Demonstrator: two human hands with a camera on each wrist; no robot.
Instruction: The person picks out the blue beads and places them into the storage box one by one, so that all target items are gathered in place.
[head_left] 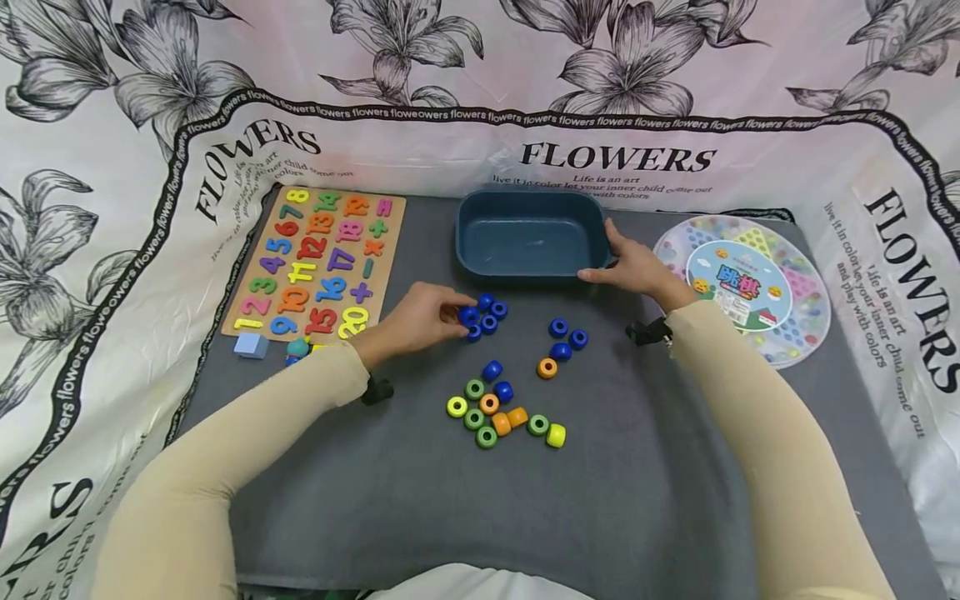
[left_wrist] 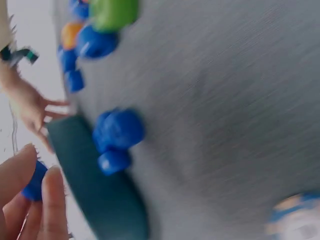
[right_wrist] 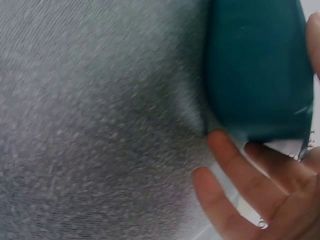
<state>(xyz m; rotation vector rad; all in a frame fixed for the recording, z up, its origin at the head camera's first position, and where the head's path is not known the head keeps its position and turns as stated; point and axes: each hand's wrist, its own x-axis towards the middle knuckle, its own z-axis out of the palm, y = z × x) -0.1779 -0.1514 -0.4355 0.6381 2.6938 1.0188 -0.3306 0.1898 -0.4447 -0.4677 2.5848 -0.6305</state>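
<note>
The hands: the left hand [head_left: 420, 323] pinches a glossy blue barrel-shaped bead [left_wrist: 36, 182] between thumb and fingers, as the left wrist view shows; the right hand [head_left: 637, 265], its fingers spread, rests against the right end of a dark blue-green rectangular basin. Behind and at both sides, a white sheet [head_left: 420, 154] printed with black flowers and lettering surrounds the grey cloth-covered tabletop [head_left: 637, 500]. At the left lies a tan rectangular board [head_left: 300, 217] bearing coloured numerals and arithmetic signs; at the right, a round clear-rimmed disc [head_left: 810, 308] with a blue printed centre. The basin [head_left: 532, 265], smooth and open-topped, stands between them at the far edge. A pale blue block [head_left: 251, 345] sits just beside the board's near left corner. Smallest are the loose beads, pierced and glossy. A blue cluster [head_left: 489, 323] lies beside the left fingertips, in front of the basin. To its right, three blue beads [head_left: 559, 351] and one orange bead [head_left: 547, 368] form a second group. Nearer the person lies a mixed group of blue, green, orange and yellow beads [head_left: 457, 407].
</note>
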